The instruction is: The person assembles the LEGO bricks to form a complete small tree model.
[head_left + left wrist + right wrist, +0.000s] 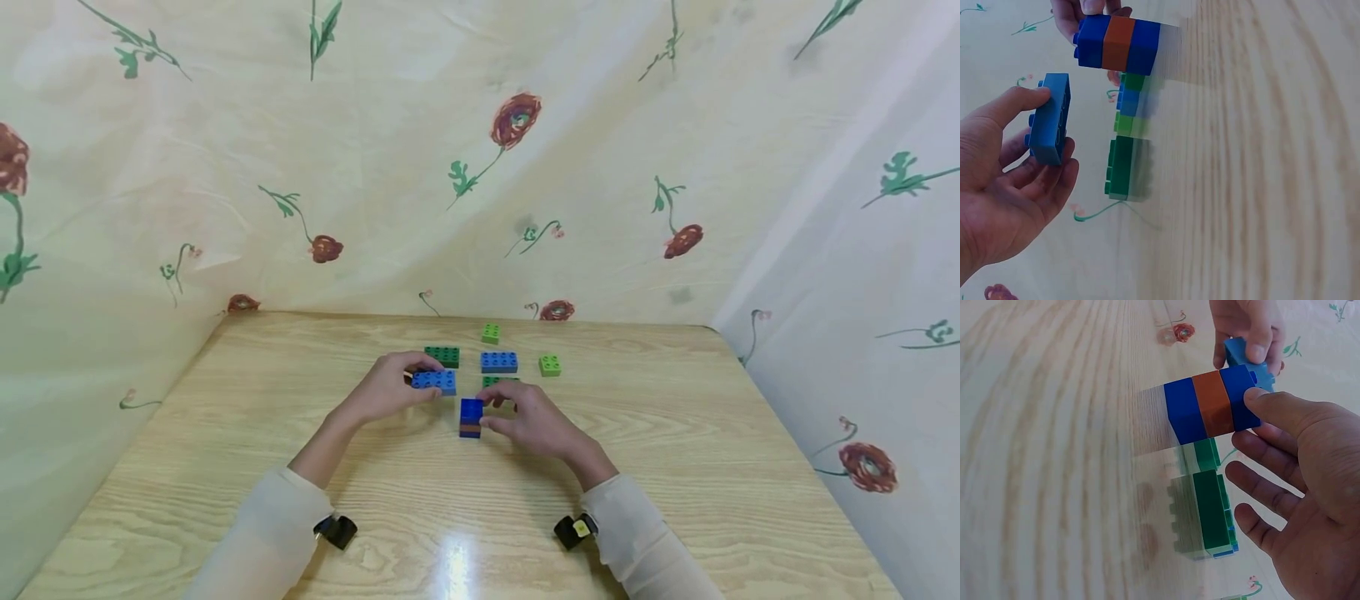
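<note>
My left hand [386, 386] grips a light blue toy brick [435, 382] with several studs, thumb on one side and fingers on the other. In the left wrist view this brick [1051, 119] is tilted on edge, with its hollow underside partly showing. Close by to the right stands a small stack of bricks [470, 417], an orange layer between two dark blue ones. My right hand [536, 419] pinches the stack's top blue brick between thumb and finger. Seen from the right wrist, the other fingers are spread off the stack [1211, 405].
Behind the hands lie a dark green brick [442, 356], a blue brick [499, 362] and two small lime bricks, one at the back [491, 333], one at right [551, 365]. Another green brick [498, 381] is partly hidden by my right hand. Flowered cloth [420, 167] backs the wooden table [450, 508].
</note>
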{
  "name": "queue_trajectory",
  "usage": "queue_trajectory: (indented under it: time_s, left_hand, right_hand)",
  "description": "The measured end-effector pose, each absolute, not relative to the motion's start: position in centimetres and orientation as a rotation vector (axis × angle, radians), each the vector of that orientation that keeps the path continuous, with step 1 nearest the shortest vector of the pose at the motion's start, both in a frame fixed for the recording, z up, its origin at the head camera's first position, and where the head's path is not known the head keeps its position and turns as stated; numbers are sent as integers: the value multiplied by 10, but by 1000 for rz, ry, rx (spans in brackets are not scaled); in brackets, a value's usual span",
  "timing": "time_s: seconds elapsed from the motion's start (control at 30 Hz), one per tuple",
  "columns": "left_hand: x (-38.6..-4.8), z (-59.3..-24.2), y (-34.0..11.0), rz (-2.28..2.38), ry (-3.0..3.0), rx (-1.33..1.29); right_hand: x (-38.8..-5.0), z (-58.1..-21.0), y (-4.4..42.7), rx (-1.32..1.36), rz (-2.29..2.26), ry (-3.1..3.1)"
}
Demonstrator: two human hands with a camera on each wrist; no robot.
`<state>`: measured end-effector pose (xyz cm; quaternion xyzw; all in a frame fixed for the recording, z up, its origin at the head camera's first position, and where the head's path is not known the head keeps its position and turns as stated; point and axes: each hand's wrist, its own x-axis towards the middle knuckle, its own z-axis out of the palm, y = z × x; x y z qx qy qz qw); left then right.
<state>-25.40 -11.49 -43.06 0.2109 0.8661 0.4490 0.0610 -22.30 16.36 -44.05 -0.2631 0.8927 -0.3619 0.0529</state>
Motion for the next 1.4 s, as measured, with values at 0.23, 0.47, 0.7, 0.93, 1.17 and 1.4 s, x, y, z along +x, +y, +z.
queue_trajectory:
  time_s: [0.23,0.47,0.7,0.93,1.17,1.4]
  left_hand:
    - [-242,-426,-111,1388,2586,613]
    - [-233,-424,-106,1409,2555,659]
    - [-229,-422,-103,1404,2543,648]
    - [-229,-426,-99,1394,2541,668]
    - [-230,-429,-98,1387,2550,670]
    - [-229,-428,-97,1388,2547,673]
  right_hand:
    - [-223,-442,164,-805,-1074,2725]
    - [-223,-442,164,-823,-1054,2742]
    - [-222,-441,164,-810,-1061,2732]
    - [-222,-441,164,-805,-1085,2721]
    - [-223,-441,164,-797,-1093,2718]
    - [-223,-441,164,-798,-1089,2716]
